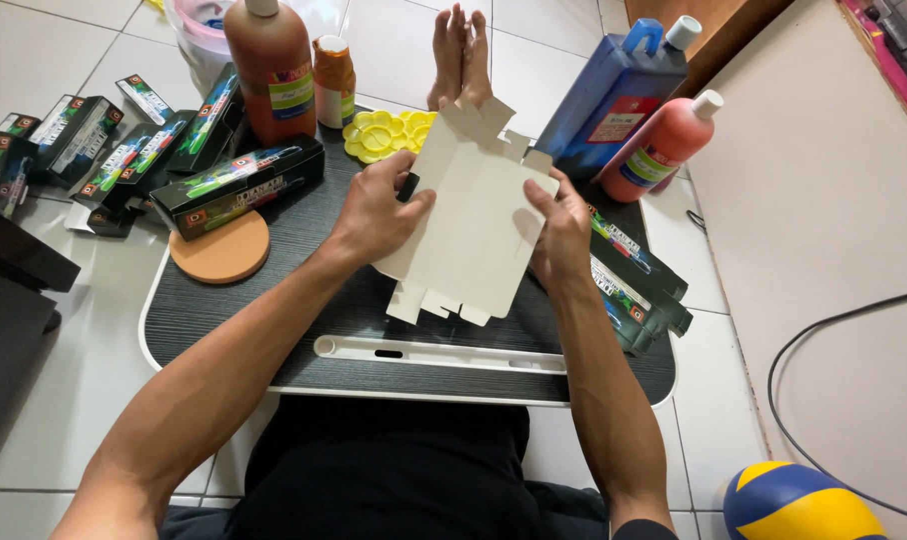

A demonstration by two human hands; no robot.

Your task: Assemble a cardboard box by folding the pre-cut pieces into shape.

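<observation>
White card makes up the flat carton blank (471, 215), unfolded with its plain inner side up, creased into long panels, with small flaps at the near end and larger tabs at the far end. It is held just above the middle of the dark wood-grain table (304, 300), tilted slightly.

Around it stand paint containers: a large brown bottle (271, 65) with a white cap, a smaller orange bottle (334, 80), a blue jug (614, 95) and a red bottle (662, 145) leaning beside it; how full they are cannot be told. A yellow flower-shaped palette (384, 135) lies behind the blank, its wells looking bare. Closed dark green printed boxes lie about: one long box (239, 185) on the table's left, a pile (94, 150) on the tiled floor, and a few more (639, 290) under the right wrist. A round cork coaster (221, 248) sits near the left edge.

Left hand (374, 210) clasps the blank's left edge, thumb on top, its grip closed on the card. Right hand (564, 235) pinches the right edge the same way, fingers curled underneath. Both forearms reach forward from the lap.
</observation>
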